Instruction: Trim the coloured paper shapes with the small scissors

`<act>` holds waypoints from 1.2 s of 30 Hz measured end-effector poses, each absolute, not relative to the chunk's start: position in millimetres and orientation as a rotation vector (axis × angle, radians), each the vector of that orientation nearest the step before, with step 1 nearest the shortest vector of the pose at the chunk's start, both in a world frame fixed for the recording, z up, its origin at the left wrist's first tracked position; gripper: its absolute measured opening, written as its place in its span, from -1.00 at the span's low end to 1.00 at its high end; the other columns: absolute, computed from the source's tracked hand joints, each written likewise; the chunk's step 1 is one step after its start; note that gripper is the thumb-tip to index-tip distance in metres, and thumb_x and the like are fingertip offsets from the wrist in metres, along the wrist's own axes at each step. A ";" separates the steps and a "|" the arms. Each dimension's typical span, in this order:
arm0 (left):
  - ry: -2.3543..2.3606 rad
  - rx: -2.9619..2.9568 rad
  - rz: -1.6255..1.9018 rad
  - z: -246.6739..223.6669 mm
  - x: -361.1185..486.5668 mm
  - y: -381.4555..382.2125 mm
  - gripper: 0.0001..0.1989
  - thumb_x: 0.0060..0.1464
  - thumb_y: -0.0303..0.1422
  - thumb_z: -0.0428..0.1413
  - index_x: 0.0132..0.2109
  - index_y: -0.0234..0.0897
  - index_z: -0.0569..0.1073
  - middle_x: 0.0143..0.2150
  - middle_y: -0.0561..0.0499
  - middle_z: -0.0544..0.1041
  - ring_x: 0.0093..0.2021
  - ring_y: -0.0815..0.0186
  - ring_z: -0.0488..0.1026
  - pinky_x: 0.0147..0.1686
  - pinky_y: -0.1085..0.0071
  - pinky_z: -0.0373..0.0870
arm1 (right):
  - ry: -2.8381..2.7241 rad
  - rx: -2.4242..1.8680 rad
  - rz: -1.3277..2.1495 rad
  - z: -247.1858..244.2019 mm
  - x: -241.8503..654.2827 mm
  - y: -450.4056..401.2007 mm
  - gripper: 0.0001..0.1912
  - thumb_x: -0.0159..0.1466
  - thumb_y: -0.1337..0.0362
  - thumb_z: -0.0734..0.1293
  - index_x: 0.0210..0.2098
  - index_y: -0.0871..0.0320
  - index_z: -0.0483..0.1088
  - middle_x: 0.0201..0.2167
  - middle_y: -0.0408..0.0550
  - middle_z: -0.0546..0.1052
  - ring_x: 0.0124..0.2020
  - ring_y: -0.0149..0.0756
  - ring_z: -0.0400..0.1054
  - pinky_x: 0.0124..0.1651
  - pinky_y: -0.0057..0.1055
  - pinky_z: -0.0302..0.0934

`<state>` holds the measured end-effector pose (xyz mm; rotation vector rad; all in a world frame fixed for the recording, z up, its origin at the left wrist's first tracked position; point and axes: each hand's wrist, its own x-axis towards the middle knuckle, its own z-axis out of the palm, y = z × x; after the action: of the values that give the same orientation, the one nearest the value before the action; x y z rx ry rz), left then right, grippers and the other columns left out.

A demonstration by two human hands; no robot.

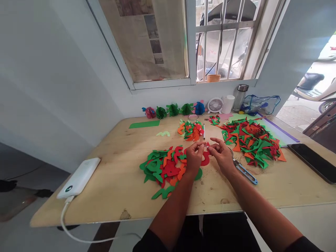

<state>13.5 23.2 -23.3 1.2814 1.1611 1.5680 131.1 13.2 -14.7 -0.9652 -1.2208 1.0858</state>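
Pinching a small pointed red felt-like piece midway between left hand and right hand; showing no clear long axis. Sitting nearer neither.

Small red piece: between the fingertips of the left hand and right hand, outline mostly covered. Curved red cut-out: just below, near edge rounded, upper part hidden; from where I stand, cannot tell whether the two join.

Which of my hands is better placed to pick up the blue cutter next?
Likely your right hand: it's nearer the blue cutter, which lies just right of that forearm. Your left hand would probably have to cross it.
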 end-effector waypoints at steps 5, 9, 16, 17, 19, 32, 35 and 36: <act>1.120 1.289 1.529 -19.6 12.0 17.7 -0.80 0.00 -0.31 0.10 -0.28 -0.26 0.58 -0.31 -0.05 0.59 -0.32 0.30 0.50 -0.31 0.42 0.42 | -1.222 -0.987 1.063 -11.6 131.9 9.4 -0.49 0.05 0.07 0.39 -0.05 0.10 0.29 -0.55 -0.23 0.42 -0.54 -0.41 0.24 -0.45 -0.43 0.15; 1.128 1.270 1.500 -19.9 12.7 15.0 -0.79 0.00 -0.29 0.11 -0.28 -0.29 0.57 -0.36 -0.05 0.58 -0.45 0.35 0.45 -0.46 0.48 0.38 | -1.204 -0.979 1.077 -10.9 132.5 8.3 -0.50 0.05 0.07 0.40 -0.06 0.09 0.29 -0.55 -0.24 0.41 -0.55 -0.42 0.24 -0.46 -0.44 0.14; 1.132 1.284 1.480 -25.4 13.8 14.4 -0.79 -0.03 -0.26 0.15 -0.31 -0.30 0.56 -0.40 -0.02 0.57 -0.43 0.34 0.47 -0.44 0.47 0.38 | -1.206 -0.990 1.119 -8.2 133.1 6.3 -0.47 0.03 0.07 0.41 -0.05 0.10 0.29 -0.54 -0.22 0.44 -0.52 -0.39 0.29 -0.42 -0.42 0.19; 1.139 1.266 1.463 -25.2 13.9 13.8 -0.79 -0.03 -0.26 0.15 -0.30 -0.30 0.56 -0.42 -0.01 0.56 -0.47 0.36 0.46 -0.48 0.48 0.36 | -1.210 -0.987 1.120 -8.2 133.2 6.2 -0.46 0.03 0.06 0.41 -0.05 0.11 0.29 -0.53 -0.21 0.45 -0.52 -0.39 0.29 -0.42 -0.41 0.20; 1.150 1.244 1.443 -24.4 14.1 12.6 -0.78 -0.03 -0.25 0.16 -0.29 -0.30 0.56 -0.43 -0.01 0.56 -0.53 0.39 0.42 -0.56 0.50 0.31 | -1.223 -0.983 1.119 -8.8 133.3 6.4 -0.46 0.03 0.06 0.41 -0.05 0.11 0.28 -0.54 -0.21 0.45 -0.52 -0.39 0.29 -0.42 -0.42 0.20; 1.221 1.492 1.608 -22.7 14.2 10.8 -0.85 0.03 -0.36 0.09 -0.31 -0.28 0.55 -0.22 -0.10 0.57 -0.14 0.23 0.49 -0.12 0.28 0.40 | -1.290 -1.033 1.054 -16.6 134.0 8.6 -0.47 0.08 0.04 0.38 -0.02 0.13 0.27 -0.56 -0.22 0.43 -0.54 -0.40 0.25 -0.48 -0.44 0.12; 1.215 1.514 1.620 -21.5 13.9 10.7 -0.85 0.04 -0.37 0.08 -0.32 -0.27 0.55 -0.22 -0.09 0.57 -0.14 0.25 0.49 -0.08 0.28 0.39 | -1.303 -1.066 0.971 -17.3 134.2 9.7 -0.49 0.07 0.02 0.38 -0.07 0.13 0.27 -0.53 -0.18 0.44 -0.53 -0.37 0.27 -0.48 -0.43 0.13; 1.214 1.520 1.623 -21.4 13.9 10.7 -0.85 0.04 -0.37 0.08 -0.32 -0.27 0.55 -0.22 -0.09 0.57 -0.13 0.25 0.48 -0.07 0.27 0.39 | -1.311 -1.078 0.923 -17.6 134.4 10.1 -0.50 0.06 0.02 0.39 -0.10 0.13 0.28 -0.53 -0.18 0.43 -0.53 -0.37 0.26 -0.48 -0.42 0.14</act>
<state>13.9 10.7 -21.4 1.5196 1.2138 1.6226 134.4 10.1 -17.6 -1.0780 -1.3110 0.9231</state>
